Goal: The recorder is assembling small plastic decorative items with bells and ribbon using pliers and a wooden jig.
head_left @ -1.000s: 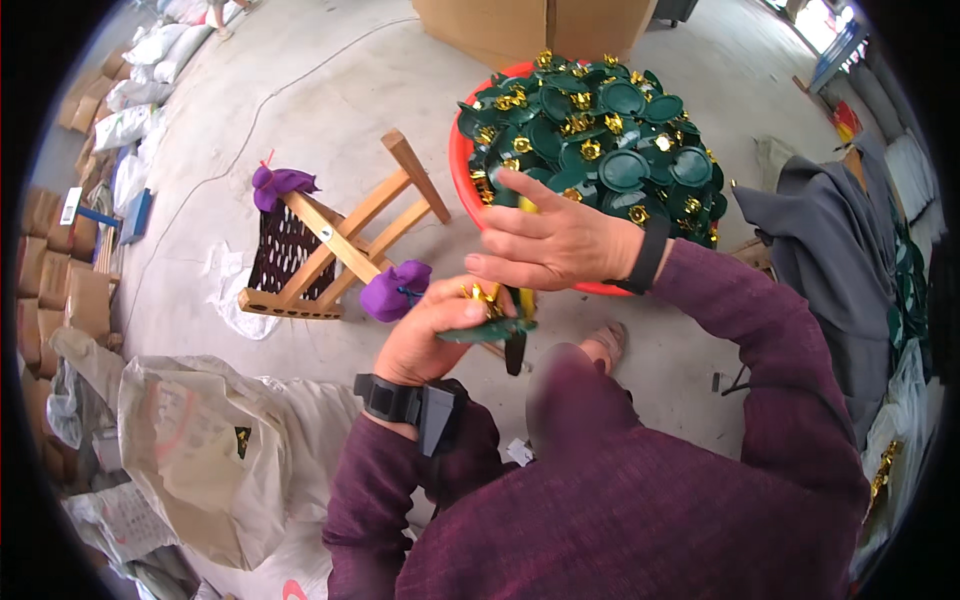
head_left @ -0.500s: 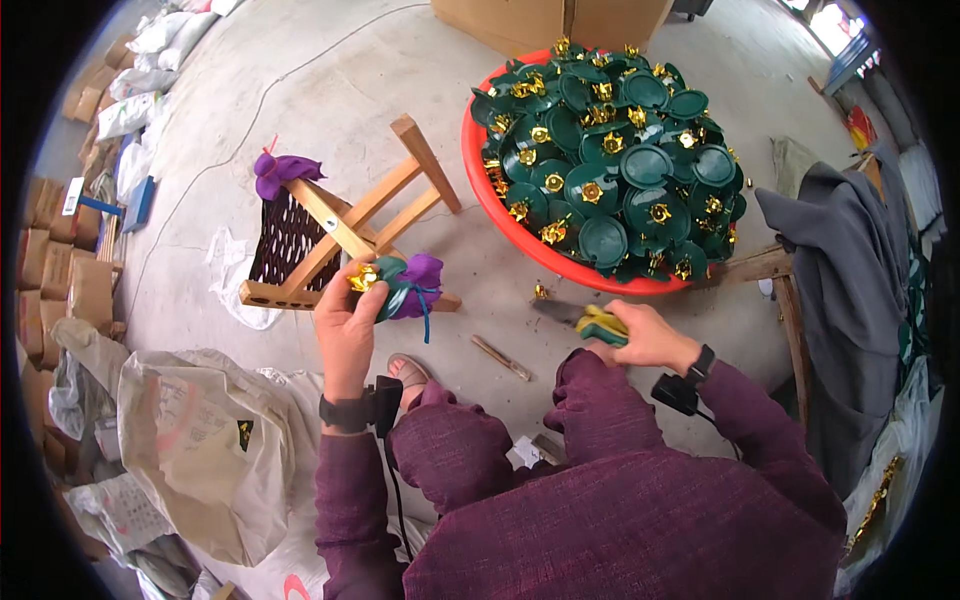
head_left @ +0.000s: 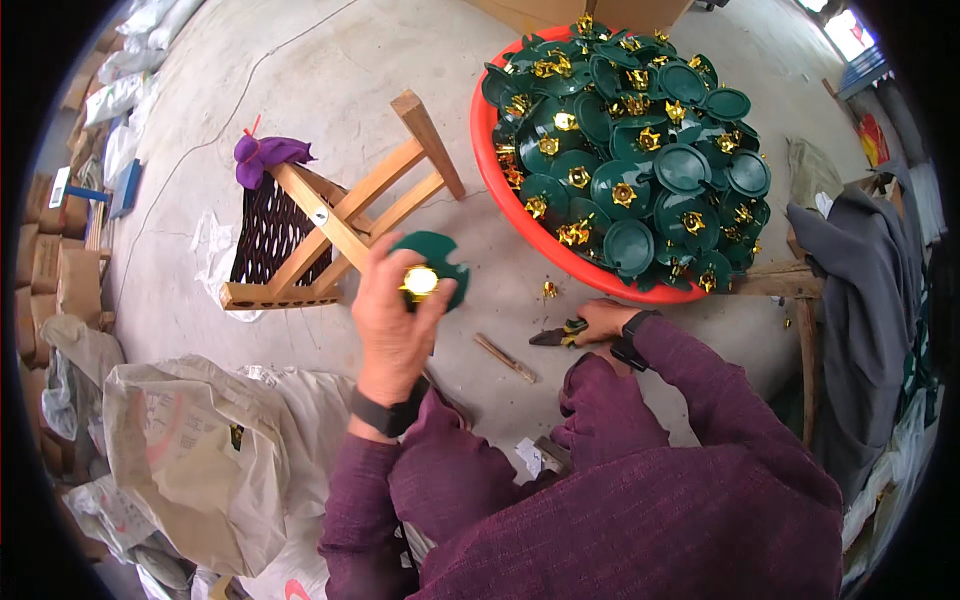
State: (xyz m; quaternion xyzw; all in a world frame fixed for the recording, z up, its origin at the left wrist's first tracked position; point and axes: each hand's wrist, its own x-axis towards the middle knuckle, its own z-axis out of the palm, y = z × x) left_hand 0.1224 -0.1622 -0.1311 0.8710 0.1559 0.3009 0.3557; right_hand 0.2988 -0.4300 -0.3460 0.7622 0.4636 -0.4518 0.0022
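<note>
Left of centre, the left hand's (head_left: 385,318) grip is closed on a green disc (head_left: 428,247), gold middle (head_left: 421,281) facing up, perhaps cupped for steadiness. Right of centre, lower, the right hand's (head_left: 605,321) grip wraps the handles of pliers (head_left: 562,334), seemingly leaving the metal end free. Lower left, a pale sack (head_left: 225,500) bears faint, unreadable printing (head_left: 165,412). Upper right, a red tub (head_left: 535,236) gathers similar discs (head_left: 683,168), apparently within easy reach.

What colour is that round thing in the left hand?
The disc is dark green, with a shiny gold piece on it; the head view shows it best.
</note>
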